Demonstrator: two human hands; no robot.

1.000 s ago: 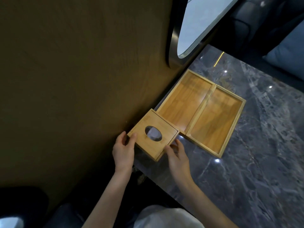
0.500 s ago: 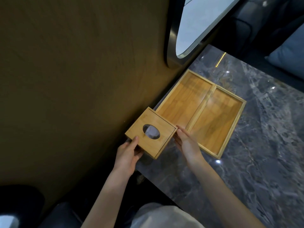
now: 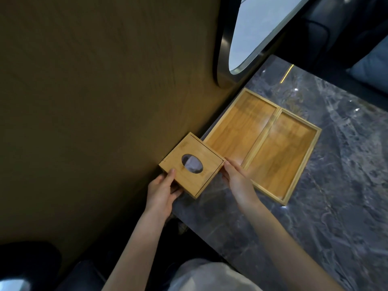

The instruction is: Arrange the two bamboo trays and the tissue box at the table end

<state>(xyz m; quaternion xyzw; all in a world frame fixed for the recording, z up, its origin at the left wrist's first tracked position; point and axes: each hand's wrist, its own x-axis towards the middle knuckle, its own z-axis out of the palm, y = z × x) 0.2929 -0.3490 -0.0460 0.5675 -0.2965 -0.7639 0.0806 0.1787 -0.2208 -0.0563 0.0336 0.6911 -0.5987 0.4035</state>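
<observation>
A square bamboo tissue box [image 3: 201,156] with an oval hole in its lid sits at the table's near corner, against the brown wall. My left hand [image 3: 162,191] grips its near left corner, thumb on the lid. My right hand [image 3: 236,177] presses its fingertips against the box's right side, over the near end of the trays. Two long bamboo trays lie side by side behind the box: the left tray [image 3: 241,124] runs along the wall, the right tray [image 3: 283,152] touches it.
The dark grey marble table [image 3: 336,206] stretches right and toward me. A brown wall [image 3: 105,101] stands on the left with an oval window [image 3: 258,28]. Dark seats [image 3: 346,28] lie beyond the table's far end.
My right hand moved from the box's near edge up to its right side. My left hand slid lower on the box's corner. The box shifted slightly toward the wall.
</observation>
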